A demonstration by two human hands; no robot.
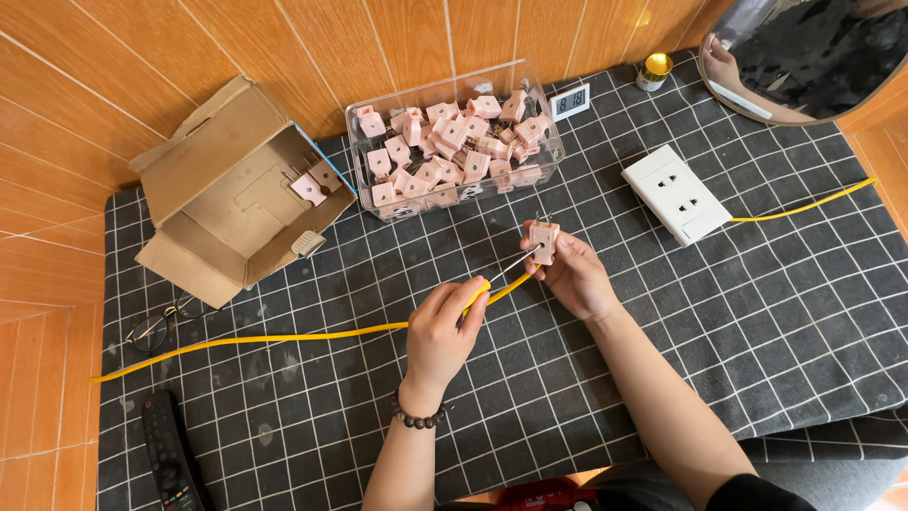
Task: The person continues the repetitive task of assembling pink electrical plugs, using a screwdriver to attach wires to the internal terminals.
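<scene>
1. Yellow cable (pixel 284 337) runs across the bench (pixel 776 312), which is covered by a dark cloth with a white grid; the cable's near end rises off the cloth between the two hands.
2. Left hand (pixel 443 333): the forearm comes up from the bottom edge with a dark bead bracelet (pixel 418 416) at the wrist. The hand is turned back-up, knuckles toward the camera. Its fingers (pixel 470 301) are curled and pressed together around the cable just behind its stripped end, thumb on top, pinching it.
3. Bare wire ends (pixel 518 268) stick out past that grip and reach toward the pink plug body.
4. Right hand (pixel 575 276): the forearm enters from the lower right and angles up to the middle of the bench. The palm faces left. The thumb and first fingers pinch the small pink plug body (pixel 543 240), holding it upright above the cloth; the other fingers are folded loosely behind it.
5. Both hands hover just above the bench, close together, in front of the clear plastic box (pixel 454 142) filled with more pink plug parts.
6. Left of that box lies an open cardboard box (pixel 222 189) on its side with a couple of pink parts in it.
7. White wall socket (pixel 675 194) sits to the right, well apart from the hands, with another stretch of yellow cable leading off from it.
8. Near the left edge lie eyeglasses (pixel 156 326) and a black remote control (pixel 170 452).
</scene>
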